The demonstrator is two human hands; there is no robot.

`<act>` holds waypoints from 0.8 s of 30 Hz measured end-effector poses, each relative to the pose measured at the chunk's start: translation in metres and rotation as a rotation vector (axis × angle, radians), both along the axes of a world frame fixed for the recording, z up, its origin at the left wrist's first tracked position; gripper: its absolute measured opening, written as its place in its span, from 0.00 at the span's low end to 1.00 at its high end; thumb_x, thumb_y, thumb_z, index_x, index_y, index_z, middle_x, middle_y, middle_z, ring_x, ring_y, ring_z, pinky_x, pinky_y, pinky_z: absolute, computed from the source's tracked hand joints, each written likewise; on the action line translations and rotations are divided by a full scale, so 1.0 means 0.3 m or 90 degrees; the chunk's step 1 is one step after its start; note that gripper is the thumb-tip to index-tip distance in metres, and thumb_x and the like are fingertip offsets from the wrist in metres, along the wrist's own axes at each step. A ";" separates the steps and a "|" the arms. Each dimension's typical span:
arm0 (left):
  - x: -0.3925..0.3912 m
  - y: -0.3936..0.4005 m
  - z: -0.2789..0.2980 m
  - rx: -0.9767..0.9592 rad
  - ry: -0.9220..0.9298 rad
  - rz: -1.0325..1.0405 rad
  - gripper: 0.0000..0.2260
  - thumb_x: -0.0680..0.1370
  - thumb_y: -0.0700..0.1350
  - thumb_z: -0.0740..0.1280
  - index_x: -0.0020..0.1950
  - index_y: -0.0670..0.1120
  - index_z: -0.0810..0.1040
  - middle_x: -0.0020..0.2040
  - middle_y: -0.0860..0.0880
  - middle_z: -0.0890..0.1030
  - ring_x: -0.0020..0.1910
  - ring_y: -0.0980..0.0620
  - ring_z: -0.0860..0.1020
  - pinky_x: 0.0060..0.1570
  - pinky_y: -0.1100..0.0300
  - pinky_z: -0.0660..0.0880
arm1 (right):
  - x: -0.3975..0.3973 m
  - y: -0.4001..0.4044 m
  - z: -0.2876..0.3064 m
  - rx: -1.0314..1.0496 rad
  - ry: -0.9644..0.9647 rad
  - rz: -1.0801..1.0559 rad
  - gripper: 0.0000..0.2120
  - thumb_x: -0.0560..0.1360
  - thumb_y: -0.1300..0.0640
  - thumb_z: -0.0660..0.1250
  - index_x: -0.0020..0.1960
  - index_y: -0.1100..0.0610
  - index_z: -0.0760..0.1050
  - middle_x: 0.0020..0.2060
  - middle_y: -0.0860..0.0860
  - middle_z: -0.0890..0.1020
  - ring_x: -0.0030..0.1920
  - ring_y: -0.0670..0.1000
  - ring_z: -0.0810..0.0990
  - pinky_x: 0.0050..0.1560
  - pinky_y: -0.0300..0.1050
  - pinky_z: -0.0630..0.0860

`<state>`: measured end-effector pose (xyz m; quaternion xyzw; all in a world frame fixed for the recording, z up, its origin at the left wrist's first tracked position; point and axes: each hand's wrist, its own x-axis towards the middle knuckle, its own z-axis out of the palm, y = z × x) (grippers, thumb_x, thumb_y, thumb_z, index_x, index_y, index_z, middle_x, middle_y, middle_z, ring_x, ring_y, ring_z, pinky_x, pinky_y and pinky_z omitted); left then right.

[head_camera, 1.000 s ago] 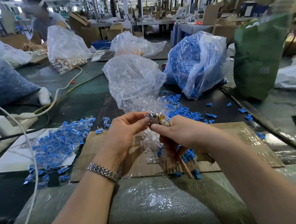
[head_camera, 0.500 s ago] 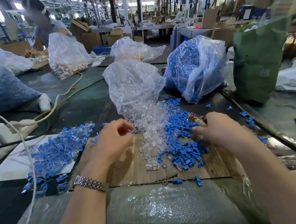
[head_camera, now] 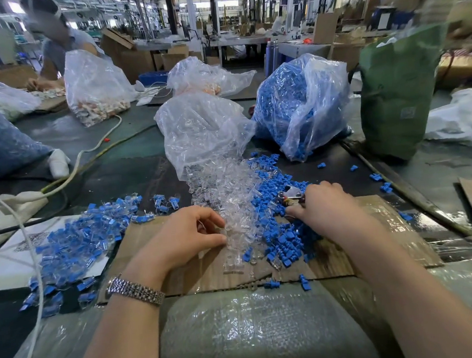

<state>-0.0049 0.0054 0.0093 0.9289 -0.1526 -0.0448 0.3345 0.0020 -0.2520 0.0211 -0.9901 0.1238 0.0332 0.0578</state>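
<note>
My left hand [head_camera: 186,237], with a metal watch on the wrist, reaches into a heap of clear plastic caps [head_camera: 227,196] on a cardboard sheet [head_camera: 196,271]; thumb and fingers curl at the heap's edge, and whether they pinch a cap is hidden. My right hand [head_camera: 323,209] grips a small metal tool [head_camera: 290,196] with a wooden handle and rests on a pile of blue plastic inserts [head_camera: 280,231]. A heap of assembled blue-and-clear pieces [head_camera: 77,240] lies to the left.
A clear bag [head_camera: 200,131] spills the caps; a bag of blue parts [head_camera: 299,104] stands behind the right hand. A green sack [head_camera: 399,89] is at the right, white cables [head_camera: 69,173] at the left. Another person [head_camera: 57,43] works at the far left.
Both hands parted from holding a piece together at the centre. The left hand dropped to the clear caps; the right hand carried the tool down onto the blue inserts.
</note>
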 end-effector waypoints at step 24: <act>0.008 -0.042 -0.024 -0.079 -0.072 0.094 0.05 0.76 0.43 0.75 0.50 0.50 0.83 0.44 0.56 0.83 0.43 0.62 0.80 0.41 0.76 0.73 | -0.011 0.056 0.059 0.088 -0.128 0.162 0.04 0.80 0.54 0.64 0.48 0.53 0.75 0.46 0.51 0.81 0.46 0.54 0.79 0.47 0.49 0.77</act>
